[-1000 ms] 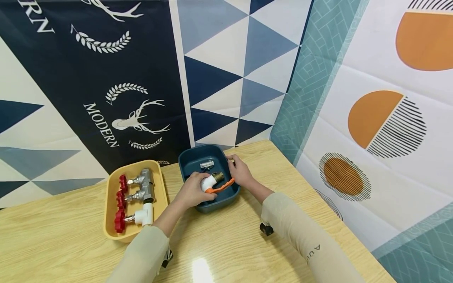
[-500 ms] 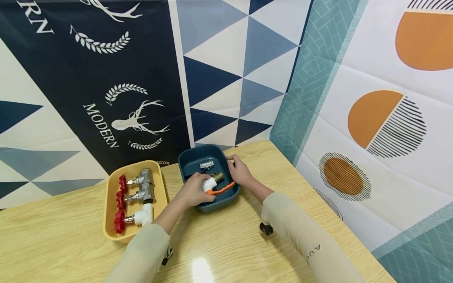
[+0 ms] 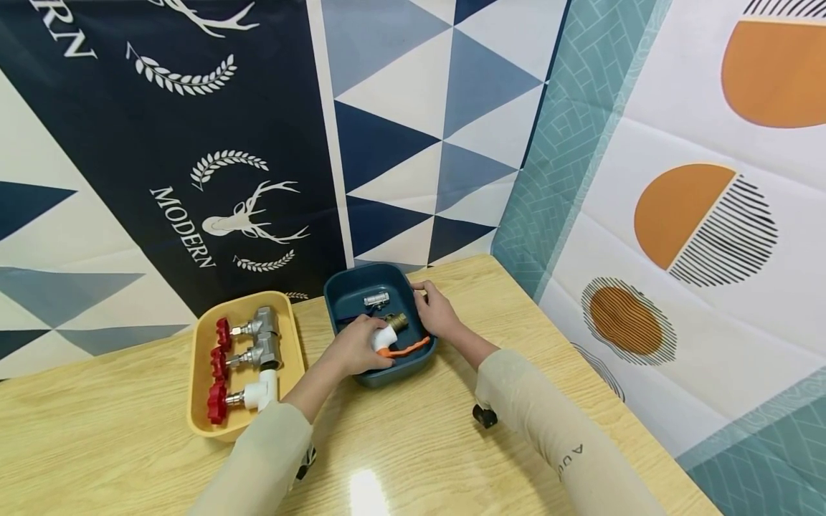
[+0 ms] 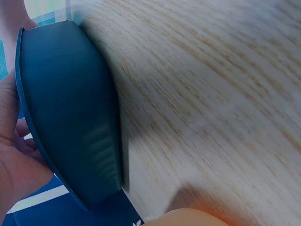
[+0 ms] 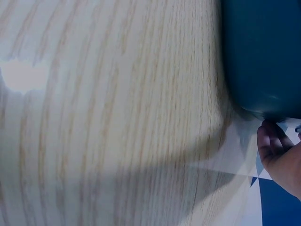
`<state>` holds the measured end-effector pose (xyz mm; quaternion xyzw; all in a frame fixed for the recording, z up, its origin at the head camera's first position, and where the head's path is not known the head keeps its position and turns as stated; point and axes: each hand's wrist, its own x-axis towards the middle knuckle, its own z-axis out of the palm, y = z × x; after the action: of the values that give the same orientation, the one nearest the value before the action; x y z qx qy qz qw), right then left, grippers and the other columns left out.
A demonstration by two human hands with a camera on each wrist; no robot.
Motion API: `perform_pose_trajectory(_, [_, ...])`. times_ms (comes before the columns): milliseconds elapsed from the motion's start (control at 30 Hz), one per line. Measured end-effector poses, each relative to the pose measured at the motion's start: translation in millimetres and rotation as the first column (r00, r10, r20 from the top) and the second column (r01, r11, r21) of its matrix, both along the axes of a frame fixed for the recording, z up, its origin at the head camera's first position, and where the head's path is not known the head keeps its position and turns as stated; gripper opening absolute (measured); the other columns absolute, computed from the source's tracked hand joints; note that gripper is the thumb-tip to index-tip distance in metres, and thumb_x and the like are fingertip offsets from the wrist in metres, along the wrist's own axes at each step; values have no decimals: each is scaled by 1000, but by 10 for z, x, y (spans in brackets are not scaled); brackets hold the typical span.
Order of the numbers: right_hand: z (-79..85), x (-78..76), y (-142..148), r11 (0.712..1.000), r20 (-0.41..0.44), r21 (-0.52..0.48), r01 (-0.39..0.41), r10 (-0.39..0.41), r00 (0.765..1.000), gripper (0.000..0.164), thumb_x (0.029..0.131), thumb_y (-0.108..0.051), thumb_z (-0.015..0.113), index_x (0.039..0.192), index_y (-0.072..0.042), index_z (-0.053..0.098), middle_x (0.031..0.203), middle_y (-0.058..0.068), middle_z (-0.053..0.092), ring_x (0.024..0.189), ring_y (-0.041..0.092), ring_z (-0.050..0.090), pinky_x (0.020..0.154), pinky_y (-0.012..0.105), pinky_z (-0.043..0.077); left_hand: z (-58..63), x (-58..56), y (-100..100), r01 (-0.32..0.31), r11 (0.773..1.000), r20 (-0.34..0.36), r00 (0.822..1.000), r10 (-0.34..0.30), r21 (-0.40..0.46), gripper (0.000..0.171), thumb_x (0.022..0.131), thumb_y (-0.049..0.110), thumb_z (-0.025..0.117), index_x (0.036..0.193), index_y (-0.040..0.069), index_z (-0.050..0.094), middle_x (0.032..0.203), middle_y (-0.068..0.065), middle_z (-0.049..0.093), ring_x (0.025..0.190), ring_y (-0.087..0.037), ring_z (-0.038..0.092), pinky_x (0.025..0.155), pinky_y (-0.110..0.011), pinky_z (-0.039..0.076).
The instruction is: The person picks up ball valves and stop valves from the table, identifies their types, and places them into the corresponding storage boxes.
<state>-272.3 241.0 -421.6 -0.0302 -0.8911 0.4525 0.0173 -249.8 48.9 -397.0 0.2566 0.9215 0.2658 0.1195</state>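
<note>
In the head view my left hand (image 3: pixel 355 349) reaches into a dark blue plastic box (image 3: pixel 334 294) and pinches a white valve (image 3: pixel 385 338) with an orange lever handle (image 3: pixel 409 348). Beside it in the box lie a brass threaded fitting (image 3: pixel 396 322) and a small silver valve (image 3: pixel 376 300). My right hand (image 3: pixel 437 313) grips the box's right rim. In the left wrist view, the box's outer wall (image 4: pixel 70 103) hides the valve from sight. The right wrist view shows my right hand's fingers (image 5: pixel 270 141) at the box's edge.
Left of the box stands a yellow tray (image 3: pixel 293 358) holding three valves with red handwheels (image 3: pixel 218 403). Both containers sit on a wooden table (image 3: pixel 413 444) near the patterned wall cloth (image 3: pixel 400 143). Another patterned cloth (image 3: pixel 684 315) borders the table's right side.
My left hand with the white valve has moved slightly right and lower in the box, and the orange handle's end has shifted down with it. The right hand stays on the rim.
</note>
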Motion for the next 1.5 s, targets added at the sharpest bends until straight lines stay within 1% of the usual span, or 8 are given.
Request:
perform_pose_trajectory(200, [2,5,5,1000,-6,-5,-9,9,1000,34,103,-25,33,130,-11,46,78,7,49,67,17,48,57,26,40,-22,-22,27,35,999,-9,999,-35,-22,66,68,29,82,123,4,57,111,-11,56,84,-18,53,75,-33,50])
perform_pose_trajectory(333, [1,5,5,1000,9,-21,-11,11,1000,34,103,-26,33,131,-13,46,77,6,48,66,17,47,57,26,40,-28,-35,35,44,999,-12,999,-44,-28,66,67,29,82,123,4,57,113,-11,56,86,-19,54,77,-34,50])
perform_pose_trajectory(533, [3,-2,7,999,18,-34,-12,12,1000,34,103,-26,32,131,-13,46,74,5,47,62,16,45,55,26,39,-24,-56,39,58,997,-12,998,-59,-44,66,68,30,82,122,3,57,112,-11,56,86,-19,54,76,-34,50])
perform_pose_trajectory(767, [1,-1,6,1000,6,-17,-8,8,1000,33,103,-25,34,131,-12,46,77,6,49,66,16,47,57,25,40,-14,-68,43,71,996,-15,997,-72,-60,63,68,29,83,120,3,58,113,-11,56,86,-20,54,76,-34,50])
perform_pose_trajectory(933, [0,-5,6,1000,6,-11,-8,8,1000,33,103,-25,34,130,-12,47,80,7,51,68,17,49,58,25,41,-19,-85,53,81,993,-3,997,-82,-80,62,68,28,83,119,4,59,113,-11,57,88,-21,55,79,-35,50])
perform_pose_trajectory(1167, [3,-9,8,1000,-8,-5,-14,14,1000,33,103,-23,34,130,-11,47,80,8,51,68,16,49,58,25,40,-16,-112,72,90,989,36,996,-86,-119,63,68,29,83,121,5,59,116,-12,56,91,-21,54,80,-35,49])
perform_pose_trajectory(1333, [-2,-7,16,1000,0,-9,-13,13,1000,33,103,-24,34,130,-11,47,78,7,50,67,17,47,58,25,40,-23,-131,79,97,987,40,995,-93,-129,63,68,30,82,121,5,59,116,-11,56,92,-21,54,81,-35,49])
perform_pose_trajectory(1500, [-15,-12,19,1000,-6,5,-5,5,1000,33,102,-24,34,130,-12,48,80,7,51,69,17,49,59,25,40,-34,-146,85,100,985,44,995,-95,-141,62,69,29,82,121,5,59,115,-11,56,91,-21,54,81,-35,49])
